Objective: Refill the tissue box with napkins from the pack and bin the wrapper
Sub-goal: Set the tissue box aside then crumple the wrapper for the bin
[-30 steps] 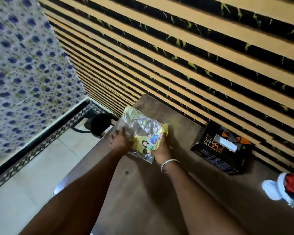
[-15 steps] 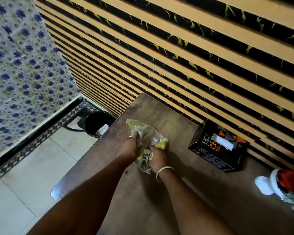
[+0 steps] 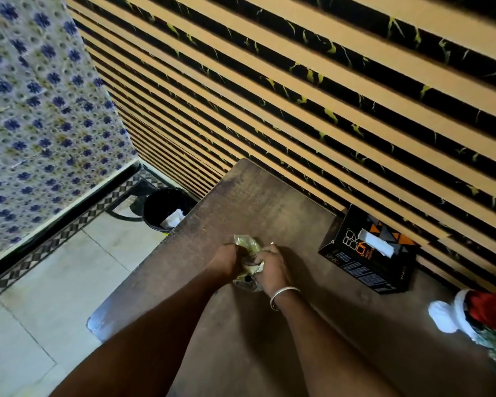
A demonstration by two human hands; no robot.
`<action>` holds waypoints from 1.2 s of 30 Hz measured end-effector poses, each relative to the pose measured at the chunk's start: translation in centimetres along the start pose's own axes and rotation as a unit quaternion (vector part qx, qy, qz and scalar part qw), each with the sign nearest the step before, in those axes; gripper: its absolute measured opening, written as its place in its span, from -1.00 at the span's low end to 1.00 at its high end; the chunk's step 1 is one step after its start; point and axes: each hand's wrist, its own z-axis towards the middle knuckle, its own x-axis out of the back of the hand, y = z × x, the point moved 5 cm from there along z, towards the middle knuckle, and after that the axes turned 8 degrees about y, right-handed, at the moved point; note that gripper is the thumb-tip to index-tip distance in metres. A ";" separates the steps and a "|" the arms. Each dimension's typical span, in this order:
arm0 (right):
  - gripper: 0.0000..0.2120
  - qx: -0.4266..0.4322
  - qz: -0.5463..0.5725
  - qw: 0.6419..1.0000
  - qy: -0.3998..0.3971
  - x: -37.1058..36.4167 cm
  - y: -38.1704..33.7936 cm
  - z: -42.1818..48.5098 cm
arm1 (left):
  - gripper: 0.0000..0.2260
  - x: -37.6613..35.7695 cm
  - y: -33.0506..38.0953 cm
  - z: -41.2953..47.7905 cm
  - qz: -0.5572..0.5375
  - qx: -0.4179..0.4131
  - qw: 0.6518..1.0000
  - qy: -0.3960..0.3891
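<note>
The yellow and clear plastic wrapper [image 3: 246, 244] is crushed into a small wad over the middle of the brown table [image 3: 269, 196]. My left hand [image 3: 223, 260] and my right hand [image 3: 271, 267] both squeeze it from either side. Most of the wrapper is hidden between my fingers. To the right, against the wall, stands the black tissue box [image 3: 367, 253] with orange print, and a white napkin [image 3: 377, 246] sticks out of its top slot. A black bin [image 3: 162, 207] sits on the floor past the table's left edge, with white paper inside.
A striped orange and black wall runs behind the table. A white vase with red flowers [image 3: 481, 319] stands at the table's right edge. Pale floor tiles [image 3: 55, 282] lie to the left, below a blue-flowered curtain [image 3: 40, 110].
The wrapper was spread flat between my hands a second ago. Both hands have come together and crumpled it into a tight wad.
</note>
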 end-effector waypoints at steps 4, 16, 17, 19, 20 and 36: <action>-0.74 0.035 0.000 0.999 0.004 1.2 -1.0 -1.3 | -0.78 0.8 0.7 -1.9 -0.038 -0.015 0.999 0.035; -0.78 0.078 0.079 0.992 0.052 1.4 -6.7 -3.8 | -0.88 7.0 0.7 -7.5 -0.010 -0.004 0.990 0.140; -0.78 0.086 0.085 0.991 0.054 1.2 -7.6 -3.9 | -0.85 7.7 0.2 -7.7 -0.008 0.004 0.989 0.145; -0.78 0.106 0.096 0.988 0.052 0.5 -9.7 -4.8 | -0.84 9.4 -1.0 -9.2 -0.005 0.022 0.986 0.167; -0.77 0.116 0.100 0.987 0.050 0.1 -10.8 -5.1 | -0.84 10.2 -1.4 -9.8 -0.004 0.027 0.983 0.180; -0.74 0.089 0.176 0.980 -0.018 -10.9 -27.7 -6.9 | -0.86 24.1 -16.3 -13.0 -0.046 0.036 0.971 0.231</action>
